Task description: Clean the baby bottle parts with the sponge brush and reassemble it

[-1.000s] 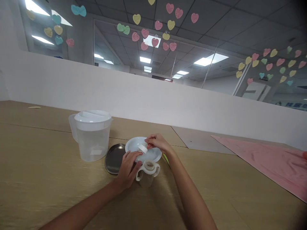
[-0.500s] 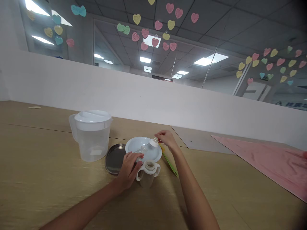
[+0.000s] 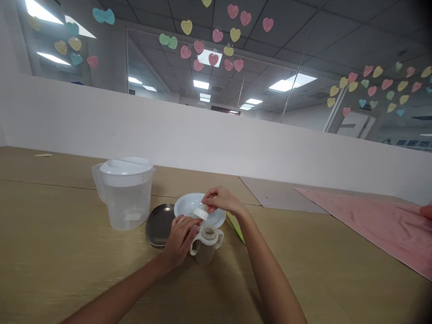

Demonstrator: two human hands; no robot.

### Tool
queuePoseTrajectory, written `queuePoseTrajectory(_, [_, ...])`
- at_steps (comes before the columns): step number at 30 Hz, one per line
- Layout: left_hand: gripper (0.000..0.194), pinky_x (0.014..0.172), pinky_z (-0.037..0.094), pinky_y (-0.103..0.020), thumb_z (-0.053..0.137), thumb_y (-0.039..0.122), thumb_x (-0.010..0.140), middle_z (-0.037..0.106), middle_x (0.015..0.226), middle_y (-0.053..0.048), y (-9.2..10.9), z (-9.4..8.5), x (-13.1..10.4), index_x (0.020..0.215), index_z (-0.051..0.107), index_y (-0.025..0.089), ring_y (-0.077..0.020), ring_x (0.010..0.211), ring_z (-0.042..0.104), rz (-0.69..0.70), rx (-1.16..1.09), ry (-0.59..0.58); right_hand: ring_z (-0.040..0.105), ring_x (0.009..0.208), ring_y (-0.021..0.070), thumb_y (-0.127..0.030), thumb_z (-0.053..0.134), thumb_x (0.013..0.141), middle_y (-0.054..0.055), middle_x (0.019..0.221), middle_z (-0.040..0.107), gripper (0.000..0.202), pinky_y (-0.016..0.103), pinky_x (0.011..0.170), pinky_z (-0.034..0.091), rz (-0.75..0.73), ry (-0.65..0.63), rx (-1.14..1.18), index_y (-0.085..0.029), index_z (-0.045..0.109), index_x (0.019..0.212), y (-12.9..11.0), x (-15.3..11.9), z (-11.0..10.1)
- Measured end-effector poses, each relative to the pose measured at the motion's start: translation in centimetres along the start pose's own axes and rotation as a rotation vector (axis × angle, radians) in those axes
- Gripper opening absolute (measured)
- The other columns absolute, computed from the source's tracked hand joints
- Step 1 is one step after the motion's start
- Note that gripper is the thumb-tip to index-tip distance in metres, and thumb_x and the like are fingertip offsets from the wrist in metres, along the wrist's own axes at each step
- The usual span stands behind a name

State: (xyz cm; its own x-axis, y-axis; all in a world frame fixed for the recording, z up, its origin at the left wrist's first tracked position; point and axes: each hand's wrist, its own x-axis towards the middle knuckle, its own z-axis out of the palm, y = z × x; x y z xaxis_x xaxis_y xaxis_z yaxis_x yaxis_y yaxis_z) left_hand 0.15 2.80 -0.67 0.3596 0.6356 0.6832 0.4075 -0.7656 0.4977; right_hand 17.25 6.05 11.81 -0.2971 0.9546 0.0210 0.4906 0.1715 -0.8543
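1. My right hand [image 3: 221, 200] is above the bowl, its fingers pinched together on the feeding-bottle top, whose white collar [image 3: 201, 212] tilts over the white bowl [image 3: 181, 206].
2. My left hand [image 3: 180, 236] reaches over the bowl's near rim, fingertips right by the collar; I cannot tell whether they grip anything.
3. The two-handled bottle [image 3: 205, 252] stands upright and open-mouthed on the table [image 3: 84, 252], just in front of the bowl, one handle beside my left thumb.
4. To the left of the bowl lies a metal tray [image 3: 158, 225], and past it stands a lidded, translucent pitcher [image 3: 130, 198].
5. A green utensil handle [image 3: 236, 228] lies near my right forearm.
6. Farther right, a pink cloth [image 3: 381, 225] lies spread on the table.
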Motion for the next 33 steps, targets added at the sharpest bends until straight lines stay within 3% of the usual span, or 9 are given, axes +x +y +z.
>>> queuePoseTrajectory(6, [0.032,0.094,0.033,-0.039,0.03,0.029,0.092,0.061,0.114,-0.005,-0.3,0.1,-0.1,0.108,0.058,0.023,-0.0192,0.108,0.05,0.031,0.029,0.035,0.059,0.05,0.0116,-0.017,0.065,0.065,0.003,0.054,0.063,0.006,0.019,0.048,0.044,0.024,0.183,-0.367,-0.013,0.062,0.062,1.8,1.1,0.3])
queuePoseTrajectory(10, [0.03,0.095,0.033,-0.039,0.032,0.029,0.091,0.058,0.118,-0.005,-0.3,0.1,-0.2,0.108,0.057,0.025,-0.0199,0.111,0.049,0.007,0.034,0.095,0.058,0.049,0.0108,-0.011,0.061,0.065,0.003,0.054,0.062,0.006,0.019,0.048,0.041,0.045,0.281,-0.45,-0.013,0.059,0.06,1.6,1.1,0.0])
queuePoseTrajectory(15, [0.033,0.096,0.035,-0.04,0.036,0.033,0.09,0.055,0.12,-0.009,-0.3,0.2,-0.4,0.121,0.045,0.021,-0.0214,0.112,0.047,-0.065,0.026,0.256,0.054,0.05,0.0082,-0.019,0.063,0.068,0.001,0.06,0.062,0.006,0.019,0.048,0.039,-0.046,0.226,-0.315,-0.013,0.061,0.067,-0.2,0.1,0.8])
queuePoseTrajectory(20, [0.055,0.097,0.036,-0.041,0.047,0.04,0.085,0.048,0.128,-0.011,-1.0,0.5,-0.6,0.134,0.029,0.022,-0.024,0.118,0.044,-0.135,-0.007,0.281,0.05,0.057,0.0086,-0.032,0.069,0.064,-0.001,0.06,0.058,0.019,0.02,0.052,0.034,-0.199,0.225,-0.435,-0.015,0.059,0.063,-2.7,-1.1,3.2])
queuePoseTrajectory(27, [0.046,0.097,0.036,-0.044,0.046,0.043,0.086,0.052,0.125,-0.011,-1.1,0.4,-0.1,0.126,0.04,0.021,-0.0253,0.117,0.045,-0.203,-0.017,0.291,0.046,0.058,0.0083,-0.034,0.062,0.069,-0.003,0.064,0.056,0.018,0.02,0.05,0.029,-0.298,0.081,-0.467,-0.018,0.056,0.068,-3.0,-1.8,5.3])
queuePoseTrajectory(33, [0.04,0.093,0.039,-0.042,0.041,0.042,0.087,0.054,0.119,-0.01,-1.1,0.3,-0.2,0.121,0.043,0.021,-0.0241,0.112,0.048,-0.175,-0.007,0.325,0.046,0.064,0.0104,-0.042,0.066,0.066,-0.002,0.073,0.057,0.028,0.021,0.053,0.028,-0.338,0.124,-0.622,-0.018,0.057,0.078,-2.5,-1.7,5.6])
